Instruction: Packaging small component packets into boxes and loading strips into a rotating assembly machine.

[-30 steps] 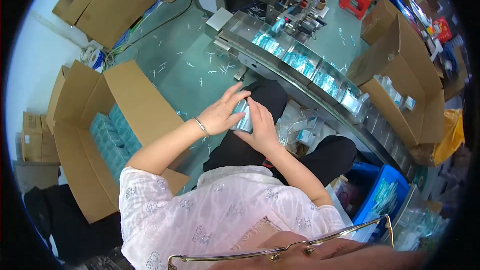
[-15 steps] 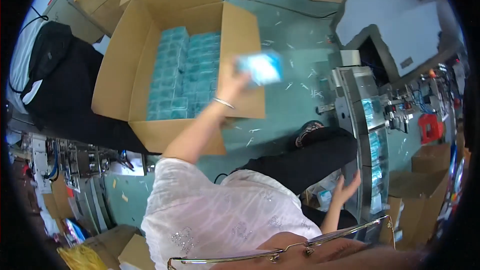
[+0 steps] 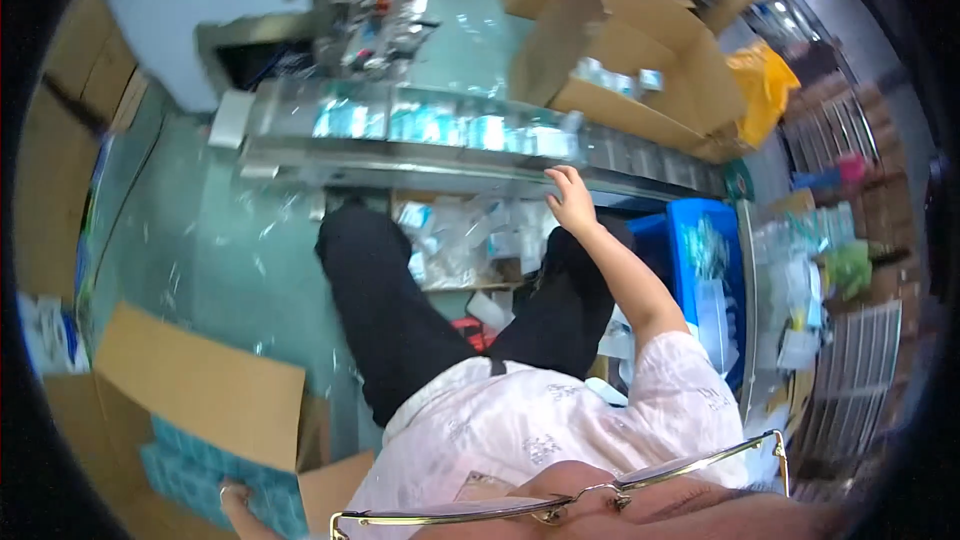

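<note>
i am viewing right hand [image 3: 572,202] hovering half-open, empty, near conveyor [image 3: 350,155] | left wrist [image 3: 237,496] showing among packs [image 3: 180,465] in carton [image 3: 205,380] | left hand hiding, grip: cannot tell

Pale patterned top [image 3: 585,410], black trousers [image 3: 385,310], gold-rimmed glasses [image 3: 604,489].

The left hand [image 3: 232,489] has reached into the carton [image 3: 205,385] — the right hand [image 3: 572,202] has neared the conveyor [image 3: 450,169].

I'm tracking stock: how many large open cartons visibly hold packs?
2: the lower-left carton, holding teal packs, and the upper-right carton, beyond the conveyor, with a few small packs. More may be hidden.
</note>
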A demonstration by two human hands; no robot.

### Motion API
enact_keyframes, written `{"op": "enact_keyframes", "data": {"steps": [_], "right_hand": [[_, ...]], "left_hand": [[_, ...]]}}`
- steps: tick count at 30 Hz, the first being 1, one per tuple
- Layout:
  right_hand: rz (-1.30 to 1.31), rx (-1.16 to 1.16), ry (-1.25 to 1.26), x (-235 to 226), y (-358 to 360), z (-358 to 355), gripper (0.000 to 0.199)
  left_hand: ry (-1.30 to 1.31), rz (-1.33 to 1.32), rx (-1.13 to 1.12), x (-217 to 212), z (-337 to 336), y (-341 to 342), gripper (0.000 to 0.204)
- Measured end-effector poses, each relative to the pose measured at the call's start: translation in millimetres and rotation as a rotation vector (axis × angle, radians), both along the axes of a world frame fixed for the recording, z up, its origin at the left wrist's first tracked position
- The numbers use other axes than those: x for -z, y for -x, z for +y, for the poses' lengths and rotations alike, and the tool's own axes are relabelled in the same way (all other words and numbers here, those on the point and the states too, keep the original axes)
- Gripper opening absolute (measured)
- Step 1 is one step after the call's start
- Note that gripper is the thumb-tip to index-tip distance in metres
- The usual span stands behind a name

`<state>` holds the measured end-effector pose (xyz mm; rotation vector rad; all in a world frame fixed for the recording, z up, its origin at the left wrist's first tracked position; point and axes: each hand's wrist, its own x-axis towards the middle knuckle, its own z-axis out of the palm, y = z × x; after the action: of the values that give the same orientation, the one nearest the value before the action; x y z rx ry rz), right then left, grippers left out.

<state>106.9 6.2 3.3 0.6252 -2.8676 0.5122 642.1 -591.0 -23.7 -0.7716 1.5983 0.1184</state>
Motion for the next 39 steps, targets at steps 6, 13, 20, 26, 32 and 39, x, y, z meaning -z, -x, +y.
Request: {"op": "enact_keyframes", "data": {"steps": [6, 13, 20, 26, 32, 39], "right_hand": [[-0.020, 0.654, 0.205, 51, 98, 85, 0.051], [0.080, -0.045, 0.754, -11, 6, -81, 0.011], [0.069, 0.396, 0.337, 28, 103, 1, 0.058], [-0.713, 0.808, 0.047, 71, 156, -2, 0.086], [-0.675, 0.729, 0.354, 63, 156, -23, 0.094], [-0.820, 0.592, 1.033, 72, 175, -3, 0.131]], "left_hand": [[0.824, 1.678, 0.075, -56, -21, 184, 0.053], [0.002, 1.598, 0.657, -147, 314, 445, 0.085], [-0.670, 1.769, 0.114, -97, 357, 467, 0.079], [-0.933, 1.608, -0.337, -50, 341, 429, 0.090], [-0.945, 1.474, -0.520, -70, 342, 425, 0.095], [-1.004, 1.540, -0.459, -39, 336, 424, 0.096]]}}
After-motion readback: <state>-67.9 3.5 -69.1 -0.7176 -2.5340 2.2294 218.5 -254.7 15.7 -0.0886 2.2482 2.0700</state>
